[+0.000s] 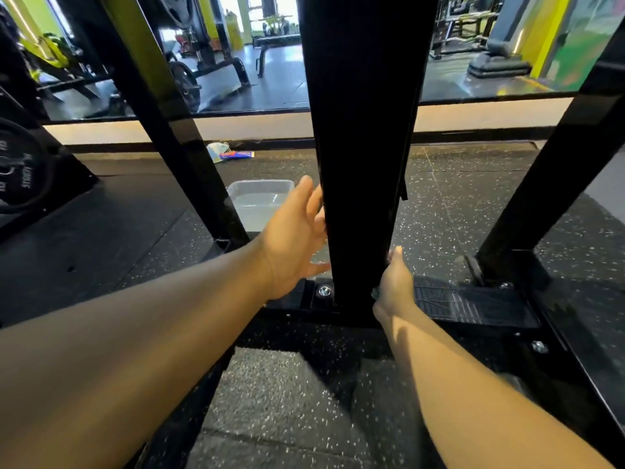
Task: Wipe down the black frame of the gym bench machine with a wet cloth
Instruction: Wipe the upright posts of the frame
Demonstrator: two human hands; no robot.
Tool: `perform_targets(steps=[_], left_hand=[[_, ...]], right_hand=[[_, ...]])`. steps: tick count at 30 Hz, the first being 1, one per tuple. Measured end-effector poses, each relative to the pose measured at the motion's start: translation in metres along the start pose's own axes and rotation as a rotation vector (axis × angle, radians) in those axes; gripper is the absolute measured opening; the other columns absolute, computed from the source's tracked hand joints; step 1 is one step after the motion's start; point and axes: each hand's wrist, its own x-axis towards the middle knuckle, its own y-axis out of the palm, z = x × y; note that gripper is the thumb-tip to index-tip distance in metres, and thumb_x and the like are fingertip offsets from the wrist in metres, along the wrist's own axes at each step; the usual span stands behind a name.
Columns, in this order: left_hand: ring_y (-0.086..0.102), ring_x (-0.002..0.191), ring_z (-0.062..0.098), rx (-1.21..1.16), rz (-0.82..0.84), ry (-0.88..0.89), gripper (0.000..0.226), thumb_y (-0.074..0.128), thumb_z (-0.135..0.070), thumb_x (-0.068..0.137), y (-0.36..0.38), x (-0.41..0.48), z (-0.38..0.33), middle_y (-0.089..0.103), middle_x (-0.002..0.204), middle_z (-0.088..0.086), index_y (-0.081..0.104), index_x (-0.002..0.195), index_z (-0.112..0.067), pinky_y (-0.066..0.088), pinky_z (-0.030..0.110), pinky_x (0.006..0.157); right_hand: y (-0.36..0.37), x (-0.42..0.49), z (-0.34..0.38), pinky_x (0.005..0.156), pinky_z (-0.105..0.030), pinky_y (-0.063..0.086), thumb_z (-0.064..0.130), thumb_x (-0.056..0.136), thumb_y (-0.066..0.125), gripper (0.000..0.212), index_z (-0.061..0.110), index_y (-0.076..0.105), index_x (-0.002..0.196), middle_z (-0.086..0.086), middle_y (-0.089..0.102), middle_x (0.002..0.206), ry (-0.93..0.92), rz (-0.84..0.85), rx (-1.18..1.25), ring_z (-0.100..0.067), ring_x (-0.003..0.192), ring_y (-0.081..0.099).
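The black upright post (363, 170) of the bench machine frame rises in the middle, bolted to a low base bar (314, 296). My left hand (297, 238) is open, its straight fingers touching the post's left edge. Low on the post's right edge is my right hand (394, 286), with its fingers wrapped round behind the post. A small dark bit of cloth (374, 294) shows under its palm; the rest is hidden.
A clear plastic tub of water (260, 201) stands on the speckled rubber floor behind the post. Slanted black frame bars run at left (189, 157) and right (554, 170). A weight plate (20, 164) hangs far left. A ribbed foot plate (470, 304) lies right of the base. A mirror wall is behind.
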Motion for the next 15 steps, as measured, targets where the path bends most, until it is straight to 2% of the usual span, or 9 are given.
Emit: perform_targets(steps=[2, 3, 5, 7, 9, 10, 11, 12, 15], left_hand=[[0.028, 0.136, 0.007, -0.016, 0.001, -0.012, 0.053, 0.003, -0.056, 0.096, -0.002, -0.002, 0.002, 0.035, 0.148, -0.015, 0.024, 0.144, -0.047, 0.024, 0.043, 0.101], [0.023, 0.141, 0.010, -0.008, -0.005, -0.020, 0.054, 0.003, -0.058, 0.095, 0.001, -0.003, 0.001, 0.030, 0.151, -0.014, 0.020, 0.145, -0.047, 0.022, 0.045, 0.105], [0.016, 0.144, 0.015, 0.020, -0.044, -0.042, 0.056, 0.004, -0.059, 0.094, 0.005, -0.003, 0.001, 0.024, 0.154, -0.011, 0.018, 0.147, -0.044, 0.013, 0.049, 0.114], [0.020, 0.143, 0.016, 0.020, -0.107, -0.078, 0.059, 0.006, -0.062, 0.094, 0.011, -0.007, -0.007, 0.027, 0.154, -0.007, 0.028, 0.144, -0.040, 0.013, 0.046, 0.115], [0.030, 0.136, 0.012, 0.016, -0.154, -0.038, 0.056, 0.004, -0.061, 0.094, 0.018, -0.011, -0.027, 0.034, 0.150, -0.010, 0.036, 0.137, -0.044, 0.022, 0.037, 0.106], [0.033, 0.133, 0.010, 0.012, -0.172, 0.013, 0.054, 0.004, -0.059, 0.095, 0.024, -0.015, -0.041, 0.037, 0.146, -0.013, 0.037, 0.136, -0.045, 0.023, 0.034, 0.103], [0.037, 0.128, 0.006, -0.005, -0.193, 0.069, 0.051, 0.005, -0.057, 0.096, 0.029, -0.018, -0.054, 0.042, 0.138, -0.018, 0.039, 0.132, -0.045, 0.025, 0.031, 0.101], [0.044, 0.118, 0.002, -0.023, -0.204, 0.132, 0.047, 0.007, -0.057, 0.096, 0.035, -0.023, -0.068, 0.049, 0.125, -0.022, 0.045, 0.122, -0.047, 0.030, 0.025, 0.097], [0.062, 0.068, -0.008, -0.075, -0.237, 0.301, 0.047, 0.016, -0.053, 0.098, 0.048, -0.028, -0.092, 0.066, 0.078, -0.025, 0.058, 0.087, -0.037, 0.047, 0.010, 0.062]], right_hand=[[0.018, -0.027, 0.041, 0.057, -0.019, 0.051, 0.050, 0.101, 0.032, 0.043, 0.017, 0.061, 0.097, 0.002, 0.067, 0.084, -0.141, 0.102, -0.046, -0.008, 0.071, 0.065], [0.023, -0.031, 0.059, 0.066, -0.021, 0.052, 0.055, 0.098, 0.034, 0.045, 0.021, 0.064, 0.101, 0.004, 0.069, 0.091, -0.236, 0.154, -0.049, -0.005, 0.080, 0.067], [0.034, -0.039, 0.075, 0.099, -0.034, 0.043, 0.069, 0.087, 0.039, 0.047, 0.043, 0.059, 0.121, 0.009, 0.058, 0.130, -0.326, 0.231, -0.027, -0.008, 0.121, 0.054], [0.030, -0.041, 0.058, 0.109, -0.044, 0.035, 0.076, 0.081, 0.044, 0.057, 0.047, 0.051, 0.130, 0.011, 0.048, 0.142, -0.290, 0.198, 0.019, -0.012, 0.132, 0.043], [0.022, -0.049, 0.049, 0.094, -0.040, 0.049, 0.072, 0.082, 0.049, 0.060, 0.032, 0.059, 0.126, 0.008, 0.056, 0.131, -0.190, 0.128, 0.027, -0.011, 0.117, 0.056], [0.022, -0.052, 0.051, 0.076, -0.031, 0.054, 0.065, 0.087, 0.049, 0.051, 0.025, 0.063, 0.114, 0.003, 0.061, 0.116, -0.124, 0.111, 0.042, -0.010, 0.098, 0.063], [0.026, -0.060, 0.062, 0.062, -0.025, 0.053, 0.056, 0.093, 0.047, 0.041, 0.020, 0.064, 0.104, 0.000, 0.063, 0.104, -0.094, 0.103, 0.058, -0.010, 0.083, 0.065], [0.035, -0.066, 0.082, 0.062, -0.024, 0.052, 0.048, 0.097, 0.045, 0.036, 0.017, 0.064, 0.103, -0.001, 0.065, 0.100, -0.105, 0.130, 0.068, -0.011, 0.082, 0.065], [0.076, -0.117, 0.162, 0.095, -0.037, 0.049, 0.045, 0.094, 0.048, 0.033, 0.024, 0.069, 0.109, 0.005, 0.068, 0.107, -0.333, 0.243, 0.035, -0.011, 0.102, 0.063]])
